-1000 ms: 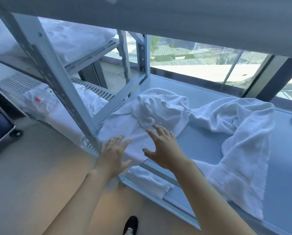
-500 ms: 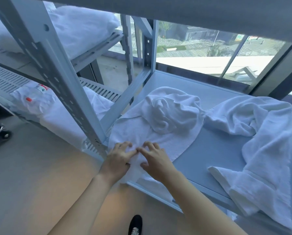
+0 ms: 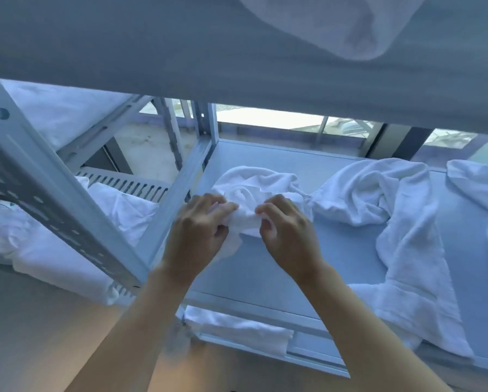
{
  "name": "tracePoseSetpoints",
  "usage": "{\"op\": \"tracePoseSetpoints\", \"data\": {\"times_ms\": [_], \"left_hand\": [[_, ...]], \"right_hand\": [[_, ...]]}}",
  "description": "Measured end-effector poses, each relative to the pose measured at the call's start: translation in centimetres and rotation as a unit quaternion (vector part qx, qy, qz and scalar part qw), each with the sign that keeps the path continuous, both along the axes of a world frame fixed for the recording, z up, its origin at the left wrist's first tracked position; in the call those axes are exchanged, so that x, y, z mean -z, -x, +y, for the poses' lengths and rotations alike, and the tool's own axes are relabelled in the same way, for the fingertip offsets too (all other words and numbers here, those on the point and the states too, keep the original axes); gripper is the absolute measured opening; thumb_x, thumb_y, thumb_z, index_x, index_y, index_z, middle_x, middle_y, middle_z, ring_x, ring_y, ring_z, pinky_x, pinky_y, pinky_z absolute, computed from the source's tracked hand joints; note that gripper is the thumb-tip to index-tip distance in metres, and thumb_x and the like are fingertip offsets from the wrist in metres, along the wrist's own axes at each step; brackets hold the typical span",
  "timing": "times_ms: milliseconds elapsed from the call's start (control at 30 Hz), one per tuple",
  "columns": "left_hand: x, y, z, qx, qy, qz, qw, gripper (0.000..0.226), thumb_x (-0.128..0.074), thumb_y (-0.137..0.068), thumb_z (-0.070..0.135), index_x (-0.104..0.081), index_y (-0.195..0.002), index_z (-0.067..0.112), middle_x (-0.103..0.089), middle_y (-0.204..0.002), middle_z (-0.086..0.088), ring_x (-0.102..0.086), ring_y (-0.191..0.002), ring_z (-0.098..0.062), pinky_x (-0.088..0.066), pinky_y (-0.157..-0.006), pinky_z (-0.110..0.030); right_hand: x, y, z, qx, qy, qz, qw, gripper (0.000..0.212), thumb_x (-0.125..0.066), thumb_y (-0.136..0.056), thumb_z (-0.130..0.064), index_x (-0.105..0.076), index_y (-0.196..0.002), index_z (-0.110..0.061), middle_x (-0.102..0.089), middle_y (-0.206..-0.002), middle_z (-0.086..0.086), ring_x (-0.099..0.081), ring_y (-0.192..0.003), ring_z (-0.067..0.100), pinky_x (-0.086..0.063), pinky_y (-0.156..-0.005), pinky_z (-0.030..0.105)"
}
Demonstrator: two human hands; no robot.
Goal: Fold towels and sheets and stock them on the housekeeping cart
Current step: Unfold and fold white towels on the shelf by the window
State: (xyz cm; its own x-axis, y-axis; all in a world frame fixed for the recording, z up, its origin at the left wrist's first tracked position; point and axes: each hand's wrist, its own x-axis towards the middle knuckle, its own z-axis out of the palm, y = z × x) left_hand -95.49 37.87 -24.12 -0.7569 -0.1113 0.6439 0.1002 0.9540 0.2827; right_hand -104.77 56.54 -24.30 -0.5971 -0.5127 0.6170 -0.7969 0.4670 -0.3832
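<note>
Both the left hand (image 3: 200, 224) and right hand (image 3: 288, 230) pinch a towel (image 3: 254, 188) on the shelf (image 3: 336, 250). A second towel (image 3: 401, 222) lies beside it.

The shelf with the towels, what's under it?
Under the shelf, a lower level holds a white folded cloth at its front. Farther back is hidden by the shelf.

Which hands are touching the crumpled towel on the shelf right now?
Touching, both. The head view shows the left hand and right hand each pinching a bunched edge of the crumpled towel.
</note>
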Motion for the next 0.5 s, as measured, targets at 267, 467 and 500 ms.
{"op": "tracePoseSetpoints", "data": {"times_ms": [267, 467, 500], "left_hand": [[8.6, 10.3, 1.9, -0.023, 0.096, -0.319, 0.942, 0.052, -0.049, -0.100, 0.055, -0.043, -0.150, 0.042, -0.011, -0.172, 0.000, 0.002, -0.158, -0.030, -0.011, -0.120, -0.069], [11.8, 10.6, 0.6, -0.024, 0.100, -0.295, 0.950, 0.052, -0.047, -0.095, 0.065, -0.051, -0.143, 0.045, -0.014, -0.170, 0.005, 0.007, -0.159, -0.027, -0.006, -0.120, -0.068], [11.7, 10.4, 0.2, -0.031, 0.096, -0.299, 0.949, 0.052, -0.048, -0.094, 0.064, -0.052, -0.142, 0.044, -0.015, -0.170, 0.005, 0.006, -0.159, -0.026, -0.008, -0.120, -0.068]], "right_hand": [[5.8, 6.2, 0.6, 0.093, -0.291, -0.146, 0.941, 0.063, -0.057, -0.098, -0.030, -0.036, -0.157, -0.029, -0.014, -0.170, 0.001, -0.014, -0.155, 0.029, -0.028, -0.116, 0.057], [11.1, 6.8, 1.0, 0.062, -0.343, -0.251, 0.903, 0.071, -0.052, -0.101, -0.039, -0.018, -0.163, -0.034, 0.004, -0.172, -0.003, 0.004, -0.158, 0.031, -0.017, -0.122, 0.060], [11.5, 6.8, 0.7, 0.053, -0.337, -0.256, 0.904, 0.071, -0.052, -0.101, -0.038, -0.018, -0.163, -0.033, 0.003, -0.172, -0.002, 0.004, -0.158, 0.031, -0.018, -0.123, 0.059]]}}
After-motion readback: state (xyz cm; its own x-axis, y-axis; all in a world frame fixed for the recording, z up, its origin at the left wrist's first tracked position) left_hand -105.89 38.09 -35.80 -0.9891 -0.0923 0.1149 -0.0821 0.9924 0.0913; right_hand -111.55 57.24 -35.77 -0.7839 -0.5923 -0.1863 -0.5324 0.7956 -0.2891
